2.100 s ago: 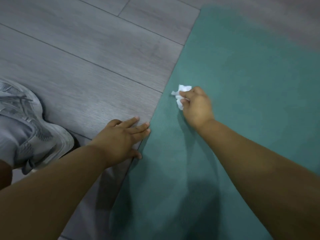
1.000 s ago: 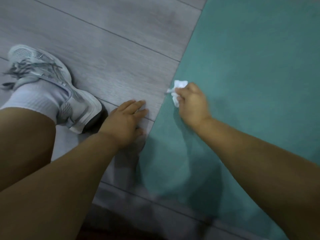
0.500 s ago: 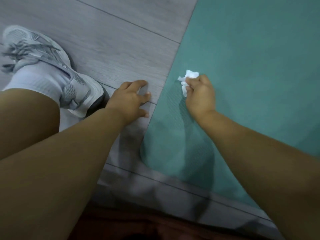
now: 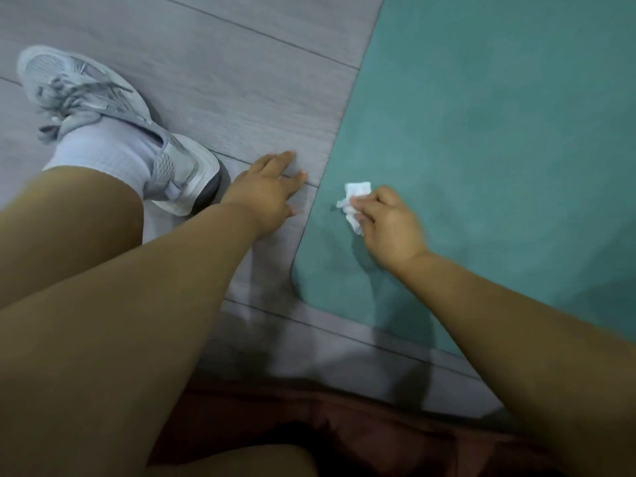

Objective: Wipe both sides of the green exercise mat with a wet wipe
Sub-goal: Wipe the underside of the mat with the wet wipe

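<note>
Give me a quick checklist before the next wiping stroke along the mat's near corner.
1. Wet wipe gripped: ok, the right hand pinches it in a bunch.
2. Wipe on the green mat: ok, it sits near the left edge, just above the rounded corner.
3. Left hand clear of the stroke: ok, it rests flat on the grey floor, beside the mat, not on it.
4. Shoe clear of the mat: ok, it stands on the floor well to the left.
5. Wipe still damp: cannot tell.
6. Underside wiped: cannot tell, only the top face shows.
</note>
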A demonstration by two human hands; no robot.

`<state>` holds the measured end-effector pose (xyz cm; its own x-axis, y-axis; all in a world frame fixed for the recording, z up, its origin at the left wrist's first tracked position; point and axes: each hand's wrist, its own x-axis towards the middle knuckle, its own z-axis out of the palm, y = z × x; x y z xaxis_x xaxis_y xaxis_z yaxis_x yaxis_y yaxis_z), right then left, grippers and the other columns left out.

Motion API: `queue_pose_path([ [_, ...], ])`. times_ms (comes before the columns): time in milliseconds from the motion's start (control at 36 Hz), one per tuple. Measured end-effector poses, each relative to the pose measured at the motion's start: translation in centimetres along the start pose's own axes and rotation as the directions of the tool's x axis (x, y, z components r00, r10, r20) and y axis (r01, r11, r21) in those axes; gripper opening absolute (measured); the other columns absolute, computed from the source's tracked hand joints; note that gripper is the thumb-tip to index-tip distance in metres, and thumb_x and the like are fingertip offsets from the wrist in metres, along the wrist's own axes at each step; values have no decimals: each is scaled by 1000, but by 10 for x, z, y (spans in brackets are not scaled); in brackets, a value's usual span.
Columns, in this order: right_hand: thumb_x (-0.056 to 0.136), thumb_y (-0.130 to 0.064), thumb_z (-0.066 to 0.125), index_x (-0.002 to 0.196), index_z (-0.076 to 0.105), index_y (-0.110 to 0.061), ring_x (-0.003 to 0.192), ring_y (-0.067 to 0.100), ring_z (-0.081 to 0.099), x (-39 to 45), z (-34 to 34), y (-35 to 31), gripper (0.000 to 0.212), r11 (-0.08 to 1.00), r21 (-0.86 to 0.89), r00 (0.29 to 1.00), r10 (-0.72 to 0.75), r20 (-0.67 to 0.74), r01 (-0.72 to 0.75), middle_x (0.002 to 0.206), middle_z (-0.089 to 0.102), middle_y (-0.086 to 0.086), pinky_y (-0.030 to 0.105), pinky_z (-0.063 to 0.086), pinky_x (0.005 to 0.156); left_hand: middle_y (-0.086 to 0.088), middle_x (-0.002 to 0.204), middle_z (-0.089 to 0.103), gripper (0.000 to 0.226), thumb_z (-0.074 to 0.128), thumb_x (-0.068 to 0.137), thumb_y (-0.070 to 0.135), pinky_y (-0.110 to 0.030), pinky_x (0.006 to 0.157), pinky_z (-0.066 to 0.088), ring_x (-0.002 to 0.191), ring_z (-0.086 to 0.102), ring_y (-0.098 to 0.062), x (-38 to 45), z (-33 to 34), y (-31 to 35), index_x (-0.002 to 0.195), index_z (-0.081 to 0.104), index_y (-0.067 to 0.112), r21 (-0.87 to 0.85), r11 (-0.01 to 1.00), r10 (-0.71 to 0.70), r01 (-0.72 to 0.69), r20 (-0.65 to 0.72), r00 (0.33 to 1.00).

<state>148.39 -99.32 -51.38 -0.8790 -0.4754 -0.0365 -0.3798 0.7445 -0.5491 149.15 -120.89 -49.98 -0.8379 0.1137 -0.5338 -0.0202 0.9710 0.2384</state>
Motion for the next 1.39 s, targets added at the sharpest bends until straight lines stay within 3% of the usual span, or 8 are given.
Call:
queue_pose_path([
  [83,81,-7,55,93,70,1,75,33,61,1,9,-15,21,997,-19,993,69,-99,-71,86,60,18,26,41,67,0,159,-2,61,53,95,32,-41,117,17,145,1,-23,-3,0,-2,149,25,29,-14,1000,4,-4,16,1000],
  [278,76,-3,65,100,69,-9,79,31,59,-78,36,-52,26,976,155,892,-201,406,150,92,60,11,24,44,67,0,158,5,53,53,95,29,-40,113,20,144,4,-23,-8,4,11,144,36,25,-134,990,-51,49,-11,999],
  [583,80,-7,53,87,66,5,73,35,58,-110,-15,28,19,938,78,930,346,-125,-339,83,54,23,23,38,71,-14,132,31,41,50,97,28,-35,106,27,124,28,-31,-11,12,51,129,48,2,-211,975,-88,71,-75,993],
  [833,79,-20,47,91,61,-8,72,34,61,-118,13,7,23,976,11,934,-213,286,220,96,57,16,33,53,52,-19,140,28,54,55,95,28,-39,108,29,128,33,-36,-10,16,70,138,35,1,-263,944,-218,199,-42,975],
  [1056,91,-11,48,109,59,2,96,30,54,-24,-38,67,25,878,-43,857,454,-242,-477,118,47,16,22,37,81,-20,128,43,37,51,96,19,-43,96,41,111,49,-38,0,13,59,128,46,2,-323,919,-250,226,-34,968],
  [1194,82,-7,52,100,64,2,89,37,61,-26,5,15,23,997,-22,997,76,-14,-76,108,57,23,32,50,73,-17,120,53,32,52,96,18,-36,86,39,108,50,-32,5,11,53,124,50,5,-385,898,-259,212,-73,963],
  [1306,77,-12,57,90,66,-4,73,35,62,-27,3,22,18,947,16,925,-318,209,321,96,58,15,38,54,59,-16,118,56,32,56,94,18,-35,86,40,109,51,-30,7,11,51,123,52,6,-395,895,-262,208,-89,961],
  [1389,84,-11,53,100,66,1,87,35,63,8,-21,51,24,987,-88,991,-135,-3,134,104,62,19,37,51,75,-15,117,57,35,61,91,19,-36,90,42,109,52,-29,7,12,50,123,53,7,-409,888,-262,209,-78,962],
])
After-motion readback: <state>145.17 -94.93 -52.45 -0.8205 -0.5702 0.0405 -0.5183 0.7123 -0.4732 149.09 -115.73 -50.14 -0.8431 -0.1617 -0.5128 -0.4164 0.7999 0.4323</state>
